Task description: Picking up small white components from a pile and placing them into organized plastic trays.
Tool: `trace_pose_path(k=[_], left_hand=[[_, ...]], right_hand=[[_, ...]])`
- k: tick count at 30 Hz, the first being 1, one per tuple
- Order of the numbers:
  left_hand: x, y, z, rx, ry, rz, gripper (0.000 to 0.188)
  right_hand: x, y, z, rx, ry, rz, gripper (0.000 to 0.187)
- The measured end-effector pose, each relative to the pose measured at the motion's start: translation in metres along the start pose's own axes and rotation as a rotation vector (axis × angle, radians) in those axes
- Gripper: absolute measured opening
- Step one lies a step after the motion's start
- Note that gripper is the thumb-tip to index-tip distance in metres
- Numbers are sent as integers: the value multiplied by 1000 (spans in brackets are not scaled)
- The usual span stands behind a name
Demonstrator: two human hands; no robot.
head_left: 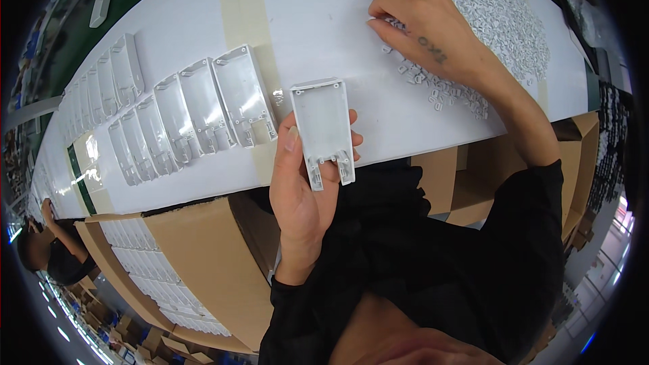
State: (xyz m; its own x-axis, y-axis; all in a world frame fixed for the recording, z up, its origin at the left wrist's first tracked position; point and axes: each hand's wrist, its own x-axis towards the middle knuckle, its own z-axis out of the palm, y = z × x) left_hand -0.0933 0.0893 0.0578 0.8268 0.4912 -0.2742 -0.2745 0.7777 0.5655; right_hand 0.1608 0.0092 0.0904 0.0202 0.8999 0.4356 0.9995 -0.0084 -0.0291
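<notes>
My left hand (302, 192) grips a white plastic housing (322, 122), a shallow tray-like shell with its hollow side up and a notch at the end nearest me. Fingers wrap round its right edge and the thumb presses its left edge. Over the table's far right, my right hand (416, 23) is closed in a pinch at the left border of a pile of small white plastic clips (497, 20). What its fingertips hold is mostly hidden behind the hand. Left of the held shell, similar housings (203, 105) lie in a slanted row, hollow sides up.
More housings (101, 88) stand further left, and a single white part (102, 4) lies on the green surface beyond. Below the table edge, a cardboard box (196, 263) holds stacked housings; another open box (473, 182) is on the right. Another person (61, 250) works at far left.
</notes>
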Motion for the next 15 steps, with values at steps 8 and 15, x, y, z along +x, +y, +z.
trace_pose_path(k=[8,15], left_hand=[[-1,2,-3,32,-46,-25,46],[-6,6,17,-5,47,-44,47]], right_hand=[[-7,-15,1,104,-12,69,3],[-3,-8,-9,109,-138,160,3]])
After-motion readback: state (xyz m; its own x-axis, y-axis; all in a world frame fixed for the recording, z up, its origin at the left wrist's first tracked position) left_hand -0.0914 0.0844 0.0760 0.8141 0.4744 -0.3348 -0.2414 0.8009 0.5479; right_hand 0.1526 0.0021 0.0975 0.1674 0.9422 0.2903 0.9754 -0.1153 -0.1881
